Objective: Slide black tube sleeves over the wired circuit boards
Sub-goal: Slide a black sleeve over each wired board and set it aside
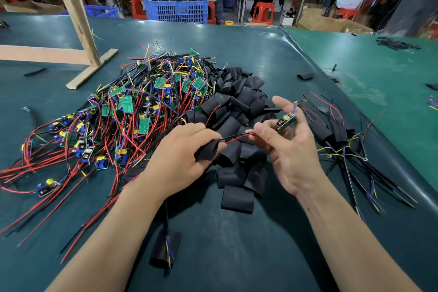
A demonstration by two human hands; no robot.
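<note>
My left hand (180,152) grips a black tube sleeve (208,149) just above the table. A red and a black wire (237,137) run out of the sleeve's mouth toward my right hand (288,147). My right hand holds a small green circuit board (286,121) between its fingers and pinches the wires near the thumb. A big tangle of wired circuit boards (142,102) lies to the left. A heap of loose black sleeves (237,106) sits in the middle, behind and under my hands.
Several boards with sleeves on them (331,133) lie to the right, wires trailing toward me. One sleeved board (166,248) lies between my forearms. A wooden frame (78,31) stands at the far left. The green table mat (379,73) reaches to a blue crate (176,8) and seated people.
</note>
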